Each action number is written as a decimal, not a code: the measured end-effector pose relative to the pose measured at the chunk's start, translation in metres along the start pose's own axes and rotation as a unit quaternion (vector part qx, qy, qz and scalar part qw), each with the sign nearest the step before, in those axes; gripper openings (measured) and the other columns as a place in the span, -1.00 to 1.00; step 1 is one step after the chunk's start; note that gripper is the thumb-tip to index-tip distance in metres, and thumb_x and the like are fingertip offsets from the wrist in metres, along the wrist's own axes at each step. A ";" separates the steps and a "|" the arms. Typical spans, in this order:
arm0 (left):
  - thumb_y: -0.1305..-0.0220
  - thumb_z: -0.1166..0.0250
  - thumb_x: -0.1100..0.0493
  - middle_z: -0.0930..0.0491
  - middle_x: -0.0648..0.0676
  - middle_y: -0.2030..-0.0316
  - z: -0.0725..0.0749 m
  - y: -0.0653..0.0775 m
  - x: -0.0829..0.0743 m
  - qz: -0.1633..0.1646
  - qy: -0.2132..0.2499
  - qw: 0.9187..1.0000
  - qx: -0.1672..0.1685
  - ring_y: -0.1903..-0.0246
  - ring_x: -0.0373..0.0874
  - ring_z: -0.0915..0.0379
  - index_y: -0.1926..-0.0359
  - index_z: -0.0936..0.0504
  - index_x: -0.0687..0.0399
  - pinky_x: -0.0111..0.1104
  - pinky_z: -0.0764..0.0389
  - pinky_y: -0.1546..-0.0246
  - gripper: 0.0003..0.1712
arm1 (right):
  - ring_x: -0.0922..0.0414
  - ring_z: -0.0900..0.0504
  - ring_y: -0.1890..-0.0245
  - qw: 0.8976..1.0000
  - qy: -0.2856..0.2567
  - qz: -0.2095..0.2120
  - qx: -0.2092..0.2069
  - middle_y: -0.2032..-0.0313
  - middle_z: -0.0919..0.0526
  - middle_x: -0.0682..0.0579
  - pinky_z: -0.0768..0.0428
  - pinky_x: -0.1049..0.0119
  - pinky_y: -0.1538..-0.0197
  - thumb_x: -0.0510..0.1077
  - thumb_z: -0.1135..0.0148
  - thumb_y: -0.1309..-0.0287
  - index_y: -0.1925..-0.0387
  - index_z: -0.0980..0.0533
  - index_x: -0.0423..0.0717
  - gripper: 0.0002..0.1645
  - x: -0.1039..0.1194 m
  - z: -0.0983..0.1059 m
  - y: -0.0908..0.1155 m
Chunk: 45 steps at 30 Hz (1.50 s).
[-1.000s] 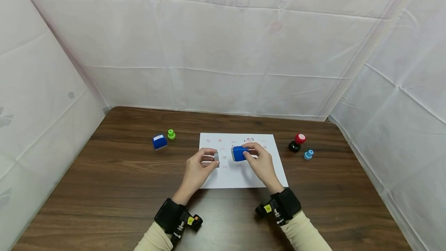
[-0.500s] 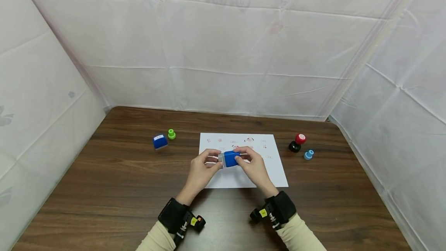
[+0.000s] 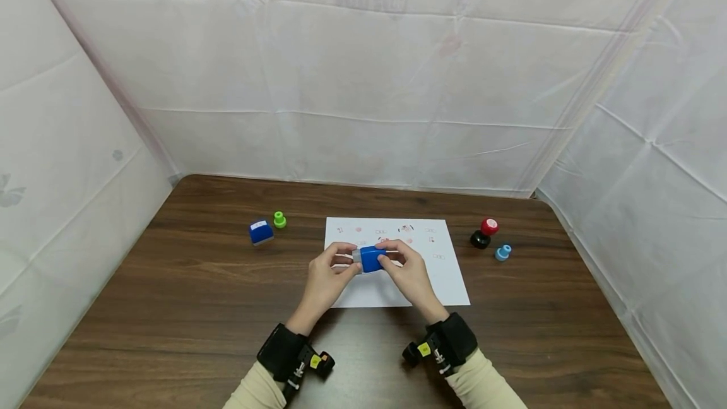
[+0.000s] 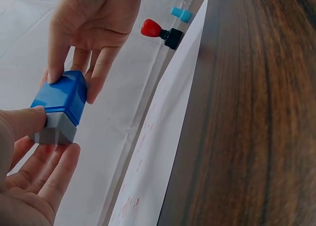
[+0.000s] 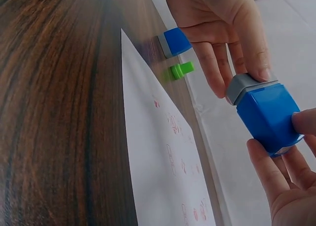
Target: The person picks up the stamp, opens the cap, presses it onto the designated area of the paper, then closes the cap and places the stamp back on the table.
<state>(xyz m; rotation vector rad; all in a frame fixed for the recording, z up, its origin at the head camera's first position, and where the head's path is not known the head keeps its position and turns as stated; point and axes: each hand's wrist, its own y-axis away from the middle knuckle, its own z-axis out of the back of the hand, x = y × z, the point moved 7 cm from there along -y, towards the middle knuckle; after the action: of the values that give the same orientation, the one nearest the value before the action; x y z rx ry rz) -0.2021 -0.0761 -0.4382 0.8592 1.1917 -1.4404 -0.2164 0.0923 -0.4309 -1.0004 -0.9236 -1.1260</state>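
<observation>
A blue stamp (image 3: 372, 259) is held in the air over a white sheet of paper (image 3: 397, 292) that bears several red stamp prints. My right hand (image 3: 411, 274) grips its blue body between thumb and fingers. At the other end, my left hand (image 3: 326, 276) pinches the grey cap (image 4: 56, 129). In the right wrist view the cap (image 5: 243, 85) sits against the blue body (image 5: 269, 117), its edge meeting the stamp all round the visible side. The left thumb lies on top of the cap and fingers support it from below.
On the left of the brown table (image 3: 187, 283) stand another blue stamp (image 3: 260, 231) with a grey base and a small green stamp (image 3: 279, 219). To the right are a red-and-black stamp (image 3: 484, 233) and a small light-blue stamp (image 3: 502, 252). White sheeting (image 3: 352, 81) surrounds the table.
The right hand has moved left with the blue stamp, bringing it from apart to against the grey cap in the left hand. Both hands shifted slightly left over the last half second.
</observation>
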 end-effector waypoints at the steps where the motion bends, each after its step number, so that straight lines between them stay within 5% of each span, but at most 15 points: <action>1: -0.03 -0.39 0.24 -0.62 0.09 0.21 0.000 0.000 0.000 0.001 0.001 1.000 -0.001 0.27 -0.10 -0.58 0.13 -0.58 0.06 -0.38 -0.65 0.27 -0.67 | -0.01 -0.58 0.11 1.000 0.001 -0.001 0.000 -0.05 -0.53 -0.09 -0.63 0.23 0.09 -0.25 -0.19 -0.16 0.14 -0.56 -0.03 -0.78 0.000 0.000 0.000; 4: -0.03 -0.38 0.27 -0.62 0.12 0.19 0.000 0.000 -0.002 0.006 0.001 1.000 0.000 0.25 -0.05 -0.58 0.11 -0.57 0.12 -0.32 -0.65 0.26 -0.66 | 0.00 -0.58 0.11 1.000 0.000 -0.002 -0.001 -0.04 -0.53 -0.07 -0.63 0.24 0.09 -0.26 -0.19 -0.16 0.15 -0.56 -0.02 -0.79 -0.001 -0.001 0.000; 10: -0.03 -0.34 0.39 -0.61 0.20 0.23 0.004 0.007 -0.032 0.010 -0.009 1.000 0.003 0.26 0.02 -0.58 0.14 -0.56 0.26 -0.25 -0.65 0.25 -0.69 | 0.02 -0.58 0.10 1.000 0.000 -0.002 0.003 -0.04 -0.53 -0.05 -0.61 0.26 0.05 -0.25 -0.20 -0.15 0.15 -0.56 -0.03 -0.79 -0.001 -0.002 0.000; 18: -0.03 -0.33 0.41 -0.60 0.23 0.22 0.004 0.009 -0.044 -0.008 0.002 1.000 0.003 0.26 0.05 -0.58 0.13 -0.54 0.31 -0.27 -0.66 0.26 -0.69 | -0.05 -0.57 0.11 1.000 -0.002 -0.015 0.002 0.01 -0.54 -0.13 -0.62 0.23 0.06 -0.31 -0.17 -0.15 0.14 -0.55 -0.22 -0.78 0.034 0.000 0.010; 22: -0.02 -0.33 0.42 -0.60 0.23 0.22 0.003 0.008 -0.043 -0.011 -0.003 1.000 0.001 0.26 0.05 -0.59 0.14 -0.54 0.32 -0.28 -0.66 0.27 -0.69 | -0.04 -0.57 0.10 1.000 -0.001 -0.015 0.002 0.03 -0.55 -0.13 -0.61 0.29 0.07 -0.31 -0.17 -0.15 0.13 -0.55 -0.23 -0.77 0.039 0.000 0.013; 30: 0.00 -0.38 0.34 -0.61 0.14 0.22 -0.001 0.000 -0.010 -0.012 0.003 1.000 0.004 0.26 -0.05 -0.59 0.14 -0.55 0.16 -0.29 -0.66 0.29 -0.66 | -0.06 -0.58 0.10 1.000 -0.002 0.000 0.013 -0.02 -0.54 -0.14 -0.62 0.24 0.06 -0.32 -0.18 -0.14 0.12 -0.55 -0.22 -0.76 0.027 -0.001 0.009; 37: 0.01 -0.41 0.28 -0.61 0.07 0.24 0.002 -0.001 -0.010 -0.045 -0.033 0.998 0.024 0.25 -0.11 -0.58 0.17 -0.57 0.08 -0.35 -0.65 0.25 -0.68 | 0.06 -0.61 0.15 0.996 0.046 0.071 0.015 0.11 -0.60 -0.01 -0.64 0.29 0.15 -0.27 -0.25 -0.10 0.15 -0.59 -0.04 -0.76 0.011 -0.003 0.000; 45: 0.04 -0.45 0.22 -0.63 0.01 0.19 0.004 0.001 -0.024 -0.135 -0.153 0.979 0.025 0.20 -0.13 -0.56 0.13 -0.58 0.07 -0.31 -0.61 0.16 -0.61 | 0.25 -0.60 0.20 0.970 0.129 0.201 0.054 0.23 -0.61 0.14 -0.62 0.47 0.21 -0.31 -0.25 -0.07 0.22 -0.63 -0.02 -0.77 0.030 -0.013 0.004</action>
<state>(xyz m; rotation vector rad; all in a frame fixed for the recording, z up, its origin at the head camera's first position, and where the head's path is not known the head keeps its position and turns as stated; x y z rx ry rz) -0.1959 -0.0735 -0.4152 0.4957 1.0691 -1.7579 -0.2057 0.0721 -0.4067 -0.8777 -0.5346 -0.8290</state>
